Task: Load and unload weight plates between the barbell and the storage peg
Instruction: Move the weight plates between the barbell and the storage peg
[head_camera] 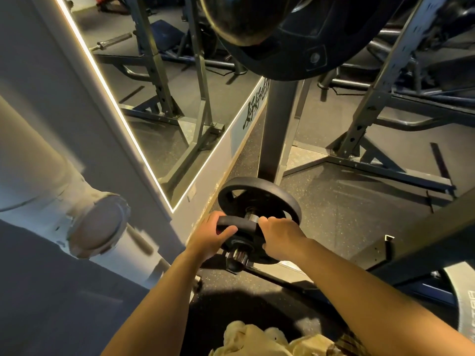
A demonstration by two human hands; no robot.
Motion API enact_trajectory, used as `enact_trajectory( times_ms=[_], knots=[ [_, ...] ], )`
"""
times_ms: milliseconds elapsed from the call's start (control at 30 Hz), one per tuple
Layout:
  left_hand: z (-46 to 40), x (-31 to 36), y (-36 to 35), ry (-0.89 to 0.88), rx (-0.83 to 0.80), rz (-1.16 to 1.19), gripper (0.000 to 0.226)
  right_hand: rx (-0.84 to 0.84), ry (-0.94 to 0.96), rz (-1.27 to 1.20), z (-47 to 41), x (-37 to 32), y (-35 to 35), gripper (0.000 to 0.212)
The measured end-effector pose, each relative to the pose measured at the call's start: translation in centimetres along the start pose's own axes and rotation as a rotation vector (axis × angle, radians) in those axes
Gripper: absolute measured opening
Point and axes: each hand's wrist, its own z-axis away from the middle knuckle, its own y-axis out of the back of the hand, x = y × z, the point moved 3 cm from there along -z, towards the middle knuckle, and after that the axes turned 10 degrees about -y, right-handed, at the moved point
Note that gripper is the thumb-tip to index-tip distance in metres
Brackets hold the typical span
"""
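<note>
Both hands grip the small black round rubber-coated weight plate (240,236) seated on the chrome storage peg (237,255): left hand (209,236) at the rim's 9 o'clock, right hand (279,236) at 3 o'clock, fingers curled round it. A second black plate (257,199) sits behind, at 12 o'clock. Keep the bore square to the peg and move both hands evenly, to avoid binding. Speckled rubber floor (347,201); wall mirror (154,98) at 10 o'clock.

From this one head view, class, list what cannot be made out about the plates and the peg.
- Near plate: its marking is too small, partly covered by left hand and right hand.
- Peg: its mount is hidden behind the plates.
- Large overhead plate: cut off by the top edge.
</note>
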Motion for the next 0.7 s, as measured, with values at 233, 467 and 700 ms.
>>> enact_trajectory(
  times_ms=[233,467,700],
  knots=[
    [-0.3,2.9,0.1,-0.301,-0.082,-0.715,0.059,-0.007,-0.065,-0.208,1.7,2.3,-3.6,0.038],
    [3.1,6.6,-2.5,-0.465,-0.13,-0.979,0.07,-0.172,-0.123,-0.35,3.6,2.6,-9.1,0.05],
    [4.5,3.7,-1.1,-0.424,-0.002,-0.678,0.073,-0.131,-0.06,-0.261,3.4,2.5,-7.9,0.043]
  ],
)
